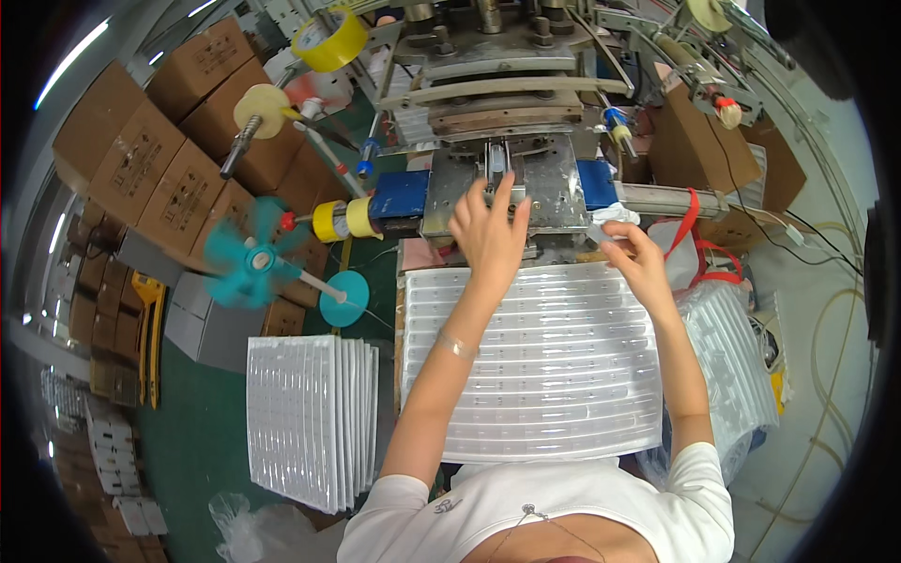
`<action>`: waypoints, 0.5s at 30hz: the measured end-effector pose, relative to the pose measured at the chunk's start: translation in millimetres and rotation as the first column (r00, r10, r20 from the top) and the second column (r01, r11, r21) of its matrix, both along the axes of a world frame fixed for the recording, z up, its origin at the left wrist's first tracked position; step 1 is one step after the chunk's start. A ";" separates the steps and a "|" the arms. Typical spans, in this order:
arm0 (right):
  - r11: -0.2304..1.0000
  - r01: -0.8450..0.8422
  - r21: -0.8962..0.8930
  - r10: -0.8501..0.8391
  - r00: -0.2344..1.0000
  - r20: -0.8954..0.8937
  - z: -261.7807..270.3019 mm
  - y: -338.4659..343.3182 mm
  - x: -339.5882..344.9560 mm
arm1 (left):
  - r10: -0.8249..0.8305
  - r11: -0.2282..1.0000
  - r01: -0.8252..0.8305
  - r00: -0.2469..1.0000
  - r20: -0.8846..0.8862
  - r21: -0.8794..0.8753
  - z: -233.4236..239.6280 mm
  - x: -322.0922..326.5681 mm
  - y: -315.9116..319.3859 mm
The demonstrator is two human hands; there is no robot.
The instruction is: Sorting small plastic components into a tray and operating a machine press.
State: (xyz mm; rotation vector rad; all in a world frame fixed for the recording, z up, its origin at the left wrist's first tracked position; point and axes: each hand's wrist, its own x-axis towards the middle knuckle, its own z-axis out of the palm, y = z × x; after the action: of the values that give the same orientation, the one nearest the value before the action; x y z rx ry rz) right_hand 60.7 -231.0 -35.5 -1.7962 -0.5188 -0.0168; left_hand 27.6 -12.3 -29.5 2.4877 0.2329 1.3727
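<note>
My left hand (493,236) is over the steel bed plate (552,172) of a press-like machine, fingers spread. Its index fingertip is at a narrow metal fixture, where a small translucent piece (498,158) lies between two rails. My right hand (637,264) is to the right of the plate's front corner, thumb and index finger pinching a small translucent plastic piece (597,232). A crumpled white cloth (616,213) lies just beyond it. Below both hands spreads a ribbed white tray (563,366) with rows of small clear parts.
A stack of similar ribbed trays (292,415) stands at the left. Beside it are a spinning teal fan (260,259) and yellow tape rolls (329,222). Cardboard boxes (134,155) are piled behind. Bagged trays (728,359) and a red strap (686,222) are at the right.
</note>
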 end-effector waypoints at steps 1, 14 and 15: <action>0.999 0.026 -0.019 -0.025 0.996 0.089 0.8 5.9 0.7 | -0.010 1.000 0.010 1.000 -0.001 -0.002 1.0 16.8 0.5; 0.866 0.448 -0.223 -0.076 0.558 0.826 12.7 123.0 71.2 | -0.223 0.943 0.162 0.956 -0.191 -0.291 -19.6 -63.0 -27.1; 0.860 0.474 -0.191 -0.109 0.535 0.838 11.6 124.6 77.5 | -0.234 0.937 0.156 0.945 -0.228 -0.314 -26.7 -71.1 -33.8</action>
State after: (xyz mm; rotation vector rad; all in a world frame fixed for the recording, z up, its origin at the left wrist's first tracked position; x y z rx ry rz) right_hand 138.1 -106.4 -23.9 -2.2184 -0.8928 -1.1198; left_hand -43.5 -46.1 -56.2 2.3604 0.2167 0.8583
